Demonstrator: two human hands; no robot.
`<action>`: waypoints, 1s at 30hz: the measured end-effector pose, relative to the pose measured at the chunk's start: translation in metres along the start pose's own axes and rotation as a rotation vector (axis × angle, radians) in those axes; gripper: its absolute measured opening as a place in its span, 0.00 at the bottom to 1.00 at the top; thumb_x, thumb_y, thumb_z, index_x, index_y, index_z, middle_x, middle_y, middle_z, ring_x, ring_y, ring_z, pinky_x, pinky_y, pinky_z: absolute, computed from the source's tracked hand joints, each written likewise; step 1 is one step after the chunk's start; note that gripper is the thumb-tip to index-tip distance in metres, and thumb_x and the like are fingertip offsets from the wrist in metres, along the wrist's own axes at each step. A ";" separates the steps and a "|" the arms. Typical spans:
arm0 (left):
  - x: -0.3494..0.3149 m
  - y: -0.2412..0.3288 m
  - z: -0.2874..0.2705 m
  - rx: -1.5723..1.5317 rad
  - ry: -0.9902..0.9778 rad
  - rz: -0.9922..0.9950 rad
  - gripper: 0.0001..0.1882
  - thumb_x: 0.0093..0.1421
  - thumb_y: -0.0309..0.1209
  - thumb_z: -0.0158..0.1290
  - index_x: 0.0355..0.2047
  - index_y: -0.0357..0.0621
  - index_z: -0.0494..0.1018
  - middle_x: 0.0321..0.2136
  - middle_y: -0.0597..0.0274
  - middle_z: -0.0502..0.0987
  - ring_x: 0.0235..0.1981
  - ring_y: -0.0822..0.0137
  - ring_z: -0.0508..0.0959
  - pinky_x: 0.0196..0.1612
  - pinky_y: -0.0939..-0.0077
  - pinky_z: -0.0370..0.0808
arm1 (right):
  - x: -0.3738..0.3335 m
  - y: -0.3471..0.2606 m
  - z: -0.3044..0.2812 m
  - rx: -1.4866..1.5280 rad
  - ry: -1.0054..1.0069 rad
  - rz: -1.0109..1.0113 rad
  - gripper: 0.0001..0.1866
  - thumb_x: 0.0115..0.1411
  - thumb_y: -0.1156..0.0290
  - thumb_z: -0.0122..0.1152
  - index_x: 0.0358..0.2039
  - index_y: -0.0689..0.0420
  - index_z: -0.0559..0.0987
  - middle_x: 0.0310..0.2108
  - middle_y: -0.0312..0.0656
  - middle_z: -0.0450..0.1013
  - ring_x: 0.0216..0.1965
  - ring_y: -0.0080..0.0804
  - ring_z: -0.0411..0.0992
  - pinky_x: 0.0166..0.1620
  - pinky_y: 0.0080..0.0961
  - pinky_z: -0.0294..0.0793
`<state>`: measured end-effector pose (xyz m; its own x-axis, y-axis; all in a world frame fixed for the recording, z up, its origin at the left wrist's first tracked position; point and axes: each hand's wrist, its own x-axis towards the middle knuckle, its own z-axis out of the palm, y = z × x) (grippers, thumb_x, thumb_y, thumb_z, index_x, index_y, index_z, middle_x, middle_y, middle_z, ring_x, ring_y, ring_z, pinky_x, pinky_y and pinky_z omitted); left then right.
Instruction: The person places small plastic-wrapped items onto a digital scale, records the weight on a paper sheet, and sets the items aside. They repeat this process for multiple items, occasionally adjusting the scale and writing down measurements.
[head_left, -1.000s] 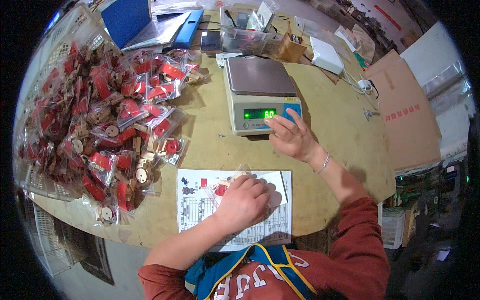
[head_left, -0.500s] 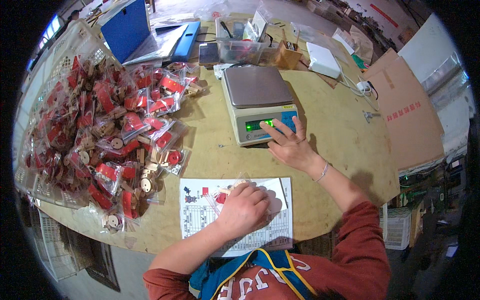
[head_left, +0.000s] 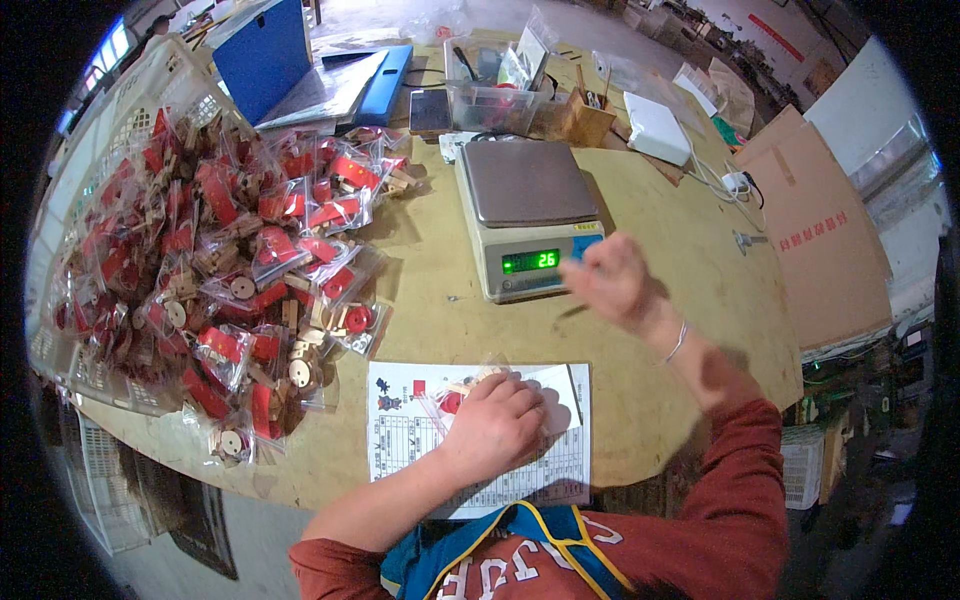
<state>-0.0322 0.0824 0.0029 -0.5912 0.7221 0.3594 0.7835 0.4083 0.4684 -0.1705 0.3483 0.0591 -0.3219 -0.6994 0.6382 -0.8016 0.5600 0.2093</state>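
My left hand [head_left: 497, 424] lies on a printed sheet [head_left: 400, 470] with its fingers folded over a small clear plastic bag of wooden and red parts [head_left: 455, 400]. Most of that bag is hidden under the hand. A white card [head_left: 560, 392] lies beside it on the sheet. Just off the front right corner of the electronic scale [head_left: 505, 237], my right hand [head_left: 622, 283] is raised and smeared by motion, its fingers seemingly bent. Nothing sits on the scale's metal plate, and its green display is lit.
On the left, a large pile of bagged red and wooden parts [head_left: 215, 260] spills from a white plastic basket [head_left: 150, 85]. Behind the scale stand a clear plastic box [head_left: 490, 105], a phone [head_left: 430, 112] and a wooden pen holder [head_left: 588, 118]. At right leans a cardboard box [head_left: 825, 230].
My right hand has drawn back to the right from the scale's front panel, its spread fingers now bent, uncovering the display. The left hand stays on the bag. The whole view has shifted slightly.
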 end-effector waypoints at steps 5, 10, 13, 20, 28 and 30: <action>0.000 0.001 0.000 0.011 -0.014 -0.002 0.18 0.49 0.38 0.63 0.40 0.45 0.79 0.49 0.59 0.80 0.51 0.55 0.77 0.63 0.50 0.69 | 0.051 0.080 0.035 0.263 0.220 0.679 0.06 0.59 0.73 0.65 0.37 0.53 0.78 0.24 0.43 0.75 0.27 0.43 0.76 0.34 0.35 0.74; 0.003 0.000 -0.003 0.021 -0.007 0.023 0.20 0.49 0.39 0.64 0.42 0.45 0.80 0.51 0.58 0.80 0.52 0.55 0.78 0.62 0.51 0.70 | 0.079 0.147 0.100 0.226 0.040 0.593 0.06 0.64 0.71 0.59 0.41 0.56 0.79 0.33 0.51 0.79 0.38 0.56 0.79 0.43 0.44 0.77; 0.004 0.000 -0.004 -0.012 0.033 0.036 0.15 0.54 0.38 0.63 0.38 0.43 0.80 0.45 0.57 0.80 0.49 0.56 0.78 0.61 0.53 0.71 | 0.072 0.150 0.116 0.328 -0.127 0.512 0.10 0.69 0.70 0.56 0.46 0.59 0.80 0.41 0.53 0.79 0.44 0.56 0.78 0.47 0.44 0.77; 0.005 0.002 -0.005 -0.001 0.023 -0.001 0.15 0.55 0.34 0.57 0.42 0.42 0.81 0.51 0.59 0.81 0.50 0.58 0.78 0.62 0.56 0.71 | 0.037 0.125 0.086 0.542 -0.129 0.500 0.10 0.71 0.71 0.54 0.47 0.61 0.79 0.40 0.50 0.80 0.42 0.46 0.79 0.48 0.36 0.77; 0.007 0.004 -0.005 -0.038 -0.019 -0.055 0.15 0.57 0.34 0.57 0.43 0.43 0.81 0.52 0.60 0.81 0.54 0.59 0.78 0.62 0.57 0.71 | 0.064 0.178 0.136 0.256 -0.503 0.754 0.13 0.56 0.74 0.72 0.38 0.62 0.78 0.36 0.50 0.79 0.40 0.47 0.79 0.43 0.38 0.78; 0.008 0.004 -0.005 -0.049 -0.005 -0.058 0.14 0.57 0.34 0.58 0.43 0.43 0.81 0.52 0.60 0.81 0.54 0.59 0.78 0.62 0.57 0.71 | 0.070 0.178 0.153 0.202 -0.507 0.754 0.13 0.51 0.76 0.74 0.35 0.61 0.78 0.37 0.51 0.79 0.41 0.50 0.79 0.44 0.39 0.78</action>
<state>-0.0343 0.0866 0.0120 -0.6339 0.7011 0.3266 0.7379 0.4216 0.5270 -0.4129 0.3315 0.0281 -0.9366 -0.3196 0.1436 -0.3487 0.8905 -0.2922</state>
